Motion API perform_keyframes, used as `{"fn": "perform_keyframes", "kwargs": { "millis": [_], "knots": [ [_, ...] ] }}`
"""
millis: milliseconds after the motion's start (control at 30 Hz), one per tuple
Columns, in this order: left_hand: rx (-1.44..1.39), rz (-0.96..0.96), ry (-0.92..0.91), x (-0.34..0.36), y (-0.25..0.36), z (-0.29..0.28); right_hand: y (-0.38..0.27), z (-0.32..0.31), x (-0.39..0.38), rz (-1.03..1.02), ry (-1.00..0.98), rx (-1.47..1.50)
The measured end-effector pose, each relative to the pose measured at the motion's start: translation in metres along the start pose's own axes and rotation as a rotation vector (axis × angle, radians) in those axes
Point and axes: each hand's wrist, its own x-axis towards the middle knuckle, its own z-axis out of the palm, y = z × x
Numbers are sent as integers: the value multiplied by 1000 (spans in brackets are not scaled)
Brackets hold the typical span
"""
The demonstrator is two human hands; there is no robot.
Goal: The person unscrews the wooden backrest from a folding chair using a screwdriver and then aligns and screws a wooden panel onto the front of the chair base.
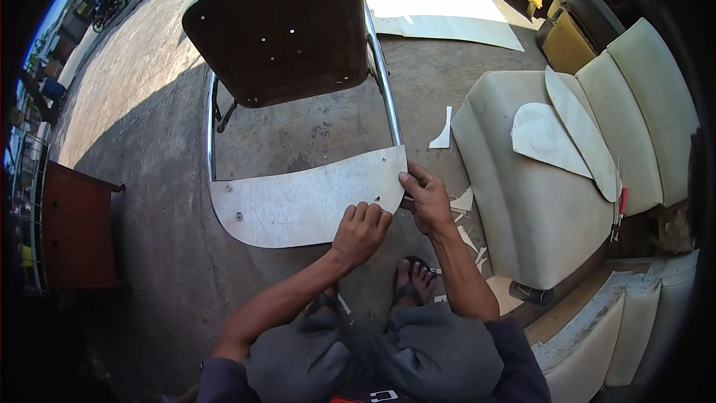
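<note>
Panel [298, 209] is coloured off-white, marked with faint dark lines | frame [385, 97] is finished in silver | chair seat [276, 48] is coloured dark brown, dotted with pale holes | cabinet [78, 231] is coloured reddish-brown

I see the panel [306, 205] as wood, matt and fairly smooth, faintly scratched. From here the frame [385, 89] gleams like chromed metal, while the dark board [282, 45] looks like matt wood. The cushion [522, 209] passes for smooth vinyl with a soft sheen, and the floor [160, 179] for rough concrete.
</note>
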Motion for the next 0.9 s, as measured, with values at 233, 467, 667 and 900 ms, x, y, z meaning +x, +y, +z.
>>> {"fn": "perform_keyframes", "kwargs": {
  "millis": [233, 467, 667, 900],
  "knots": [
    [-128, -29, -209, -63, 12, 99, 126, -68, 10, 27, 157, -166],
    [-297, -89, -328, -76, 21, 98, 137, -110, 15, -64, 333, -754],
    [-642, -325, -395, -57, 14, 82, 72, -111, -71, 126, 436, -816],
    [-579, -372, -267, -52, 3, 83, 124, -164, -199, -121, 421, -1454]
  ]
}}
